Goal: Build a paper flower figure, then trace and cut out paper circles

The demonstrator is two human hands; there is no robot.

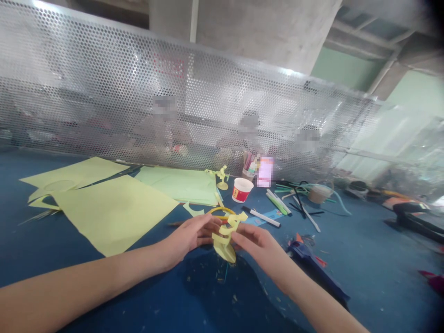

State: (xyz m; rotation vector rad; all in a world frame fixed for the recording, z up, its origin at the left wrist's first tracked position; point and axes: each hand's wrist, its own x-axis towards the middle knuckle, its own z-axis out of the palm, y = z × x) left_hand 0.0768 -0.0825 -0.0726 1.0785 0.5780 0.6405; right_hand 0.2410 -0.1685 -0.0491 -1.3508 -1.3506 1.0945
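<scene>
A small yellow paper figure point(225, 240) with curled strips and a round base stands tilted between my hands. My right hand point(255, 238) is closed on its right side, thumb and fingers at the curled strips. My left hand point(194, 236) is at its left, fingers bent toward it and partly behind the strips; whether they grip it is hard to tell. Behind the fingers lies a yellow ring-like strip point(222, 211). A similar paper figure point(222, 178) stands farther back, beside a red and white paper cup point(242, 190).
Large yellow sheets point(118, 210) and a green paper stack point(176, 184) lie left. Markers point(262, 216), a phone point(265, 171) and pipe cleaners point(301, 203) are right of centre. A dark blue tool point(315, 266) lies near my right forearm. A perforated metal screen point(121, 106) bounds the table's back.
</scene>
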